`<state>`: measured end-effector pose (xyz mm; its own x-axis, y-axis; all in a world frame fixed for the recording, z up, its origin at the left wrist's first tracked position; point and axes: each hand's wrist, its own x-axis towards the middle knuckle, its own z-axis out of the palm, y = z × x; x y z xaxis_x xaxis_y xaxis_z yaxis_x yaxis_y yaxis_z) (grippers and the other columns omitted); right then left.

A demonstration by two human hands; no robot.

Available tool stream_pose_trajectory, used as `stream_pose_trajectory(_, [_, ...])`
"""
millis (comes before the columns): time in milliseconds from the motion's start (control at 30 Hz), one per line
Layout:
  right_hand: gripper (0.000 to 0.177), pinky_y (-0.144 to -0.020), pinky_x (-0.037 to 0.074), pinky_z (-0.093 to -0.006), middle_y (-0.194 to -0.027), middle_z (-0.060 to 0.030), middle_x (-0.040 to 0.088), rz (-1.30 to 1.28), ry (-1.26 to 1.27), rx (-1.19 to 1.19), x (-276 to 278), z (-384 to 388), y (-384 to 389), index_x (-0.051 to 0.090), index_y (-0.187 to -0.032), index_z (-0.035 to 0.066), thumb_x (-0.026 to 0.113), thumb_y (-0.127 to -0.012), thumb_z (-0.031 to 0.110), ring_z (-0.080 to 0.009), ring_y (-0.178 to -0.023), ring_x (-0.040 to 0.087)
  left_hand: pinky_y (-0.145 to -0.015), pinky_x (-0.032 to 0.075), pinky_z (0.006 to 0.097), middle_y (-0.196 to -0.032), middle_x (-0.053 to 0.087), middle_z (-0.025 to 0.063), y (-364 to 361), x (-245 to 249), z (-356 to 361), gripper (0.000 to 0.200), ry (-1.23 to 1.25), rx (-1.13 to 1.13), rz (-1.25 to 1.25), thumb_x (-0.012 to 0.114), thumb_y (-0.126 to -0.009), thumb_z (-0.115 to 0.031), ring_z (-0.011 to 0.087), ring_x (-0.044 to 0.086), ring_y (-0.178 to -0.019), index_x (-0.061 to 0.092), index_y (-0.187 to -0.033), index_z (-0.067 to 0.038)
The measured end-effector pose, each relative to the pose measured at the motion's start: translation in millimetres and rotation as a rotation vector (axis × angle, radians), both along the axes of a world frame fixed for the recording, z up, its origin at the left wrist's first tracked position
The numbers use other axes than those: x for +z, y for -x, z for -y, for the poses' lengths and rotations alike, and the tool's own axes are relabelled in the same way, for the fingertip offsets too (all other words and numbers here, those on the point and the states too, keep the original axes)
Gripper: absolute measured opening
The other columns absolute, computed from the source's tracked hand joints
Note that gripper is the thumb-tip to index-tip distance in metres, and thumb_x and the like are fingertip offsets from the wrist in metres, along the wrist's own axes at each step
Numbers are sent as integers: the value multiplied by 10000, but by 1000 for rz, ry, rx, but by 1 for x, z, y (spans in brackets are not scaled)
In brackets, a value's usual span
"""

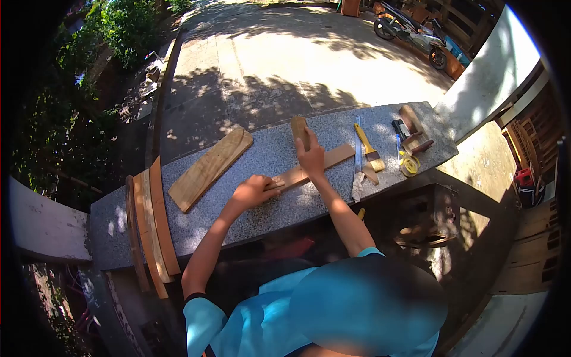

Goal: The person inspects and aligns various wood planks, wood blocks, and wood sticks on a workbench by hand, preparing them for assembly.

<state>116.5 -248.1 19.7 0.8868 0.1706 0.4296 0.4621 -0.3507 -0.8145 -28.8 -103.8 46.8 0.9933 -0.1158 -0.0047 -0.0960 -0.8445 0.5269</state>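
Note:
A narrow wooden strip (293,177) lies slantwise on the speckled stone countertop (205,229). My left hand (253,191) is closed around the strip's left end, with its fingers partly hidden. My right hand (311,157) reaches across the middle of the strip and grips a short wooden block (299,126), which points toward the far edge. Left of my hands, a wide plank (211,168) rests flat at an angle.
Several curved wooden strips (156,217) overhang the near left edge. To the right lie a yellow-handled paintbrush (364,141), a metal ruler (358,154), a yellow tape roll (410,165), a black-capped bottle (400,128) and a wooden hand plane (414,131). A motorbike (413,33) stands beyond.

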Motion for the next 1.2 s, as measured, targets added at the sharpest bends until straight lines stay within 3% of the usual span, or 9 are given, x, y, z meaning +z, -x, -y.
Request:
stream_pose_trajectory(67, [421, -725, 465, -457, -912, -259, 599, 25, 1, -18, 2, -2, 1, 482, -1179, 73, 553, -808, 260, -422, -862, 578, -516, 404, 279, -621, 463, 21, -19, 19, 3, 290, 720, 232, -200, 551, -843, -311, 146, 493, -539, 500, -746, -43])
stream_pose_trajectory(133, [417, -717, 466, -456, -904, -259, 600, 19, 20, -25, 1, -2, 2, 488, -1173, 74, 554, -807, 262, -422, -855, 579, -474, 324, 220, -596, 375, -29, -25, 39, 11, 280, 1125, 232, -71, 513, -866, -274, 73, 375, -486, 418, -674, -95])
stream_pose_trajectory(200, [413, -709, 470, -453, -904, -253, 603, 4, 24, -26, -2, -2, 2, 493, -1166, 77, 558, -804, 266, -417, -851, 583, -421, 280, 214, -574, 371, -38, -32, 40, 16, 252, 1451, 219, 9, 507, -862, -250, 55, 343, -465, 399, -694, -96])
stream_pose_trajectory(267, [415, -708, 473, -444, -913, -242, 609, -1, 24, -11, -1, -1, 4, 496, -1162, 75, 562, -803, 272, -409, -850, 589, -415, 261, 210, -548, 350, -44, -36, 33, 20, 281, 1595, 218, 32, 518, -848, -254, 51, 319, -447, 389, -651, -101])
stream_pose_trajectory(467, [414, -707, 477, -434, -917, -227, 613, 27, 19, 10, -5, -1, 2, 502, -1157, 95, 578, -792, 275, -396, -845, 596, -395, 241, 215, -473, 301, -66, -39, 5, 23, 358, 1426, 186, -7, 569, -828, -242, 38, 266, -408, 376, -550, -124])
stream_pose_trajectory(767, [415, -719, 482, -417, -953, -193, 618, 64, 18, 35, -9, 0, -1, 515, -1146, 109, 607, -772, 265, -374, -864, 601, -385, 223, 211, -466, 312, -66, -37, 10, 27, 349, 1453, 169, -39, 563, -836, -177, 32, 270, -403, 381, -544, -119])
stream_pose_trajectory(967, [417, -730, 484, -400, -971, -180, 620, 42, 29, 70, -8, 2, 1, 532, -1136, 111, 624, -759, 264, -355, -872, 607, -385, 211, 225, -459, 273, -63, -41, 2, 23, 391, 1469, 24, -48, 513, -844, -280, 48, 252, -397, 334, -533, -125])
stream_pose_trajectory(1200, [414, -728, 486, -391, -959, -188, 620, 4, 18, 103, -1, 3, 4, 546, -1120, 108, 635, -748, 268, -350, -873, 610, -391, 204, 225, -450, 275, -59, -45, 5, 28, 444, 1345, 47, -23, 516, -839, -359, 54, 244, -403, 317, -514, -133])
